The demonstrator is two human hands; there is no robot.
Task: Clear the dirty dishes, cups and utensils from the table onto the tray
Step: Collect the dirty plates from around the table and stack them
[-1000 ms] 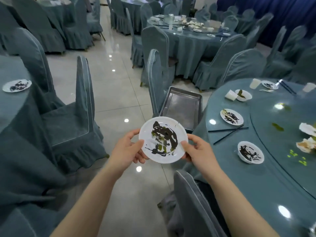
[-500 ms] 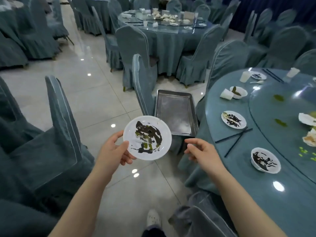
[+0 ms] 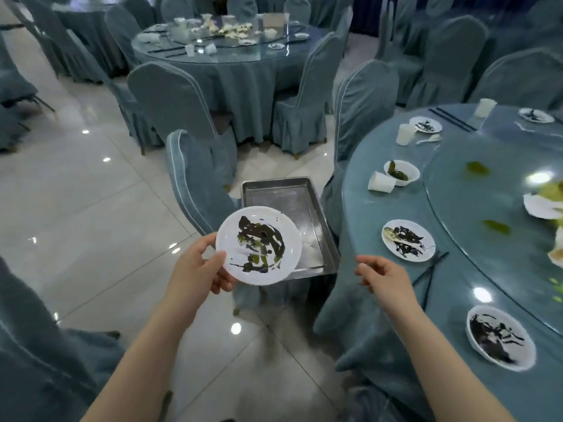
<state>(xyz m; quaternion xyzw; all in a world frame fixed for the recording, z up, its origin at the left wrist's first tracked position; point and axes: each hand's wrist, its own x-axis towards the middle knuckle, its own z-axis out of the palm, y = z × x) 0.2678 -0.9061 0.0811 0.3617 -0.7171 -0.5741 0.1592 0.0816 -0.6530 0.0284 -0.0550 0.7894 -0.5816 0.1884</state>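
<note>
Head view, and the dirty plate (image 3: 259, 245) is now carried by the left hand (image 3: 195, 274) alone, thumb on the rim and fingers curled beneath in a firm grip. A second ago both hands pinched it between them; half a second ago the right hand (image 3: 382, 277) had just let go. Now that right hand hangs apart from the plate, off to the side near the table (image 3: 380, 208) edge, fingers loosely curled and holding nothing. The plate has travelled too: it sits over the near left corner of the metal tray (image 3: 307, 208), overlapping its rim in this view, where earlier it was short of the tray; whether it touches I cannot tell. The tray rests on the seat of a covered chair (image 3: 195, 184) beside the table. On the table, another smeared plate (image 3: 408, 240) lies just beside a crossed pair of chopsticks (image 3: 429, 271), a stained bowl (image 3: 499, 341) sits nearer the person, and farther along a tipped cup (image 3: 380, 181) touches a small bowl (image 3: 402, 172) with greens in it.
</note>
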